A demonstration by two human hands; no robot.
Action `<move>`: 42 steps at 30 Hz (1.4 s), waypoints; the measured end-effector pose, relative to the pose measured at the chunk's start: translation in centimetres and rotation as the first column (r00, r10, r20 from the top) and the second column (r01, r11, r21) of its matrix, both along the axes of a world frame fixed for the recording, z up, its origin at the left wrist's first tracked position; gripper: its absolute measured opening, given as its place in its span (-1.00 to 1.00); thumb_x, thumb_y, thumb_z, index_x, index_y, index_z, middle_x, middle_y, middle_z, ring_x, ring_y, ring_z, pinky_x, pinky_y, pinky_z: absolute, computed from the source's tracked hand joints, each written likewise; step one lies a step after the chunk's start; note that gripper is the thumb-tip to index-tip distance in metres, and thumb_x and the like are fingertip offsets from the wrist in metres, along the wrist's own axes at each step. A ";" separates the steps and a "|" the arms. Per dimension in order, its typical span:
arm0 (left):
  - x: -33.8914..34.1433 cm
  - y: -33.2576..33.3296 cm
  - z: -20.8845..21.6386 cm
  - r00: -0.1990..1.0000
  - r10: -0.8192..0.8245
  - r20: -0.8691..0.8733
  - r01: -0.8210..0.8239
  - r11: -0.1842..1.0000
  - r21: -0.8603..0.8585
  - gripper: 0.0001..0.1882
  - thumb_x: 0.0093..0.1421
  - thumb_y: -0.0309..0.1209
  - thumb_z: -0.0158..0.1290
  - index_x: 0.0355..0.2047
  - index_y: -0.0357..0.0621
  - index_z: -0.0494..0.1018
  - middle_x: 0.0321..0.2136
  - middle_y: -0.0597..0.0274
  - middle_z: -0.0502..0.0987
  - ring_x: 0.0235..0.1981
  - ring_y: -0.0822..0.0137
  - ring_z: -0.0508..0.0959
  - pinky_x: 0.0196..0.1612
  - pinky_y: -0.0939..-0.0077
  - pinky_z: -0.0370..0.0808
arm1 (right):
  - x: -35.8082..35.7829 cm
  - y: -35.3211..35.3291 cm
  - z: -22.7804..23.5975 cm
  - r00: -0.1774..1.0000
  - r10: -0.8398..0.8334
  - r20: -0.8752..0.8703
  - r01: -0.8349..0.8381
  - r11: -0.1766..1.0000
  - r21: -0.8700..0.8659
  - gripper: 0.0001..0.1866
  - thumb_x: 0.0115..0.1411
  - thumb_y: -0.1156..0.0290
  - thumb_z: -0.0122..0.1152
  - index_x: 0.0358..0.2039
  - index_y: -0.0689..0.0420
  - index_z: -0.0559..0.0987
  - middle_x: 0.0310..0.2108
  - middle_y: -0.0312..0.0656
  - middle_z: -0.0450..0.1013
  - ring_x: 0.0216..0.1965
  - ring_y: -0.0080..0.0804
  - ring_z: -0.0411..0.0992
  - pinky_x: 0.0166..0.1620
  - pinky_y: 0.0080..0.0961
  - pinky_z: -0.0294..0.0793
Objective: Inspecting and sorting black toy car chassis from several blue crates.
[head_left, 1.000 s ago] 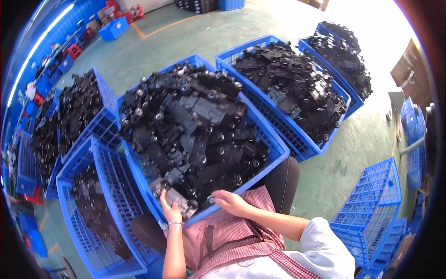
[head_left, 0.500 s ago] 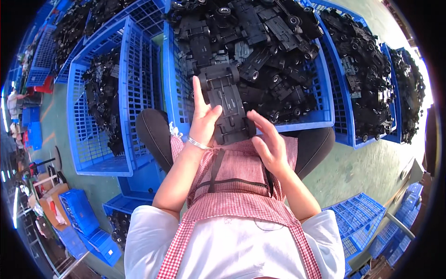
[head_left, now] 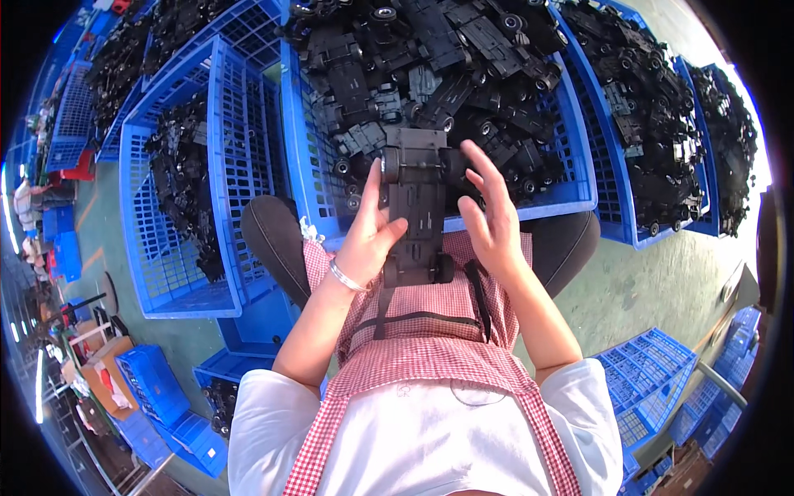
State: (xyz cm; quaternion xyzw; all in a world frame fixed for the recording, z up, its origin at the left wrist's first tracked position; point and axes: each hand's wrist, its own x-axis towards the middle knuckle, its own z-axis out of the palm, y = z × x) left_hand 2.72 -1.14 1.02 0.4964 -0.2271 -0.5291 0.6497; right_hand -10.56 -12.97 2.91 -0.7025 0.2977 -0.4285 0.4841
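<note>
Left hand: gripping side of long black plastic car base
Right hand: spread wide, near round black wheel
Car base: over blue plastic crate's near edge
Drop danger: could tip loose from one-sided grip

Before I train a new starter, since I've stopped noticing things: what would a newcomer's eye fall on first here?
Probably the heap of black wheeled chassis in the blue crate at top centre. Next, mid-picture, comes the dark chassis in the left hand, with the right hand open close beside it.
</note>
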 end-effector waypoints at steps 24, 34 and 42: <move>9.0 -0.3 -17.5 0.891 0.026 0.453 -0.257 0.851 0.457 -0.32 0.11 -0.44 0.06 0.20 -0.25 0.03 -0.15 -0.05 0.38 -0.24 0.20 0.47 -0.19 0.35 0.51 | -8.4 -16.6 8.5 0.965 -0.088 0.248 -0.085 0.786 0.612 -0.57 0.15 0.15 0.12 -0.09 0.17 0.37 -0.06 -0.14 0.34 -0.02 -0.28 0.29 -0.12 -0.16 0.39; 15.3 -11.3 -21.1 0.477 -0.096 0.874 -0.466 0.815 0.344 0.17 -0.15 -0.37 0.30 0.30 0.07 -0.31 0.20 -0.28 -0.06 0.18 -0.21 0.13 0.21 0.17 0.15 | -8.8 -10.0 -0.9 0.980 0.183 0.082 -0.172 0.564 0.808 -0.50 0.24 0.10 -0.01 0.07 0.15 0.30 -0.08 0.04 0.41 -0.11 -0.10 0.44 -0.15 -0.17 0.50; 15.7 -13.5 -18.3 0.494 -0.094 0.864 -0.695 0.554 0.458 -0.12 -0.04 -0.51 0.18 0.21 0.19 -0.07 0.17 -0.20 0.02 0.04 -0.20 0.32 0.05 0.11 0.35 | -11.3 -2.6 -5.3 0.999 0.041 0.015 -0.030 0.393 0.919 -0.56 0.32 0.25 -0.19 0.11 0.27 0.23 -0.07 0.08 0.41 -0.09 -0.16 0.44 -0.07 -0.30 0.48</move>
